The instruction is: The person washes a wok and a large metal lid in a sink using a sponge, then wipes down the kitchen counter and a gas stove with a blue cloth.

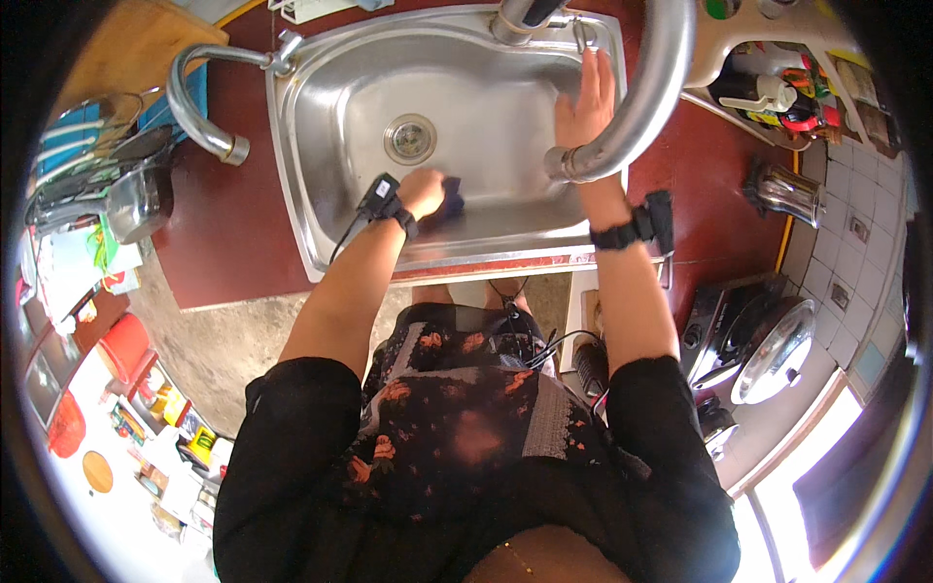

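Observation:
A stainless steel sink (481,138) lies before me, its round drain strainer (410,139) left of the middle. My left hand (423,192) is closed on a dark cloth (453,198) inside the basin, near its front wall. Beyond the thick metal faucet spout (645,102), my right hand (589,102) has its fingers extended over the right side of the basin, holding nothing that I can see. Part of that hand and the wrist is hidden by the spout. Both wrists wear black straps with small devices.
A second, curved faucet (193,95) reaches over the red countertop (226,218) on the left, near a metal pot (138,200). Bottles (787,102) stand on the right. Farther down are a stove (718,321) and a glass lid (776,353).

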A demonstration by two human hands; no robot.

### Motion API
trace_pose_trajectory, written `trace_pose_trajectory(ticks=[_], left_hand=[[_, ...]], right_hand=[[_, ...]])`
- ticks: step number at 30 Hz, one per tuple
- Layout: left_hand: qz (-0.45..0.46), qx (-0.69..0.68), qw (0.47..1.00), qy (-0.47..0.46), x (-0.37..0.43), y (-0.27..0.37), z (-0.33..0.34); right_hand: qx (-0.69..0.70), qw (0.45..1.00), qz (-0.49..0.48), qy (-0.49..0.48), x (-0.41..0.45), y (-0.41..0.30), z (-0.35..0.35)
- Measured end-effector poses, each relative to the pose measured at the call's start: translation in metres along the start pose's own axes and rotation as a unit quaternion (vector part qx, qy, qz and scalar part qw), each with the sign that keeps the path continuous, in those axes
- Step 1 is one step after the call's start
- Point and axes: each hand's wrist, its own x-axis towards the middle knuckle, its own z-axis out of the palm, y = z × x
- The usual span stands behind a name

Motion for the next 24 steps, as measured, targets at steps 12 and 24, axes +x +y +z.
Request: trace_pose_trajectory(ticks=[12,24], left_hand=[[-0.108,-0.766,0.630,-0.065,0.006,0.088,-0.056],[-0.167,-0.626,0.761,0.031,-0.004,0.051,-0.027]], right_hand=[[0.029,0.985,-0.005,-0.172,0.026,0.013,0.012],[0.345,0.809,0.447,-0.165,-0.095,0.037,0.070]])
